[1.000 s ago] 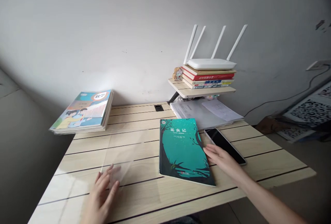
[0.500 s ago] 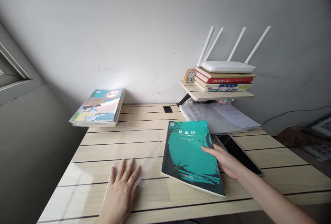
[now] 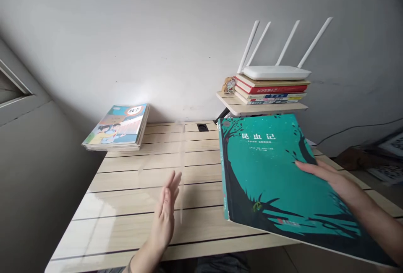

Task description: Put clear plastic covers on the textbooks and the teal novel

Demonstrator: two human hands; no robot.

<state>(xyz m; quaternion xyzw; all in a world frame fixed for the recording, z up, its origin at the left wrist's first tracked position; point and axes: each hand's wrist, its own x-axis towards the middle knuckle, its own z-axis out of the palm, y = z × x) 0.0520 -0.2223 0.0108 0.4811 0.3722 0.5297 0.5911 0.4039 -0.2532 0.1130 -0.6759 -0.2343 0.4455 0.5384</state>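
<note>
Over the surface [image 3: 126, 203] I'm holding up the green book [image 3: 267, 176], a clear sheet [image 3: 181, 151] blurring left of it. Right grip [image 3: 333, 177] is clamping its right edge, probably keeping the cover unobstructed; can't tell if left grip [image 3: 165, 214] is pinching the sheet.

Through our single head view, we look from close above the near side of the desk [image 3: 201, 189], forward and down toward the far wall [image 3: 170, 29].

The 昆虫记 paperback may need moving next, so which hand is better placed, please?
Right hand, probably: it holds the 昆虫记 paperback by its right edge, while the left hand is at the clear plastic sheet.
</note>
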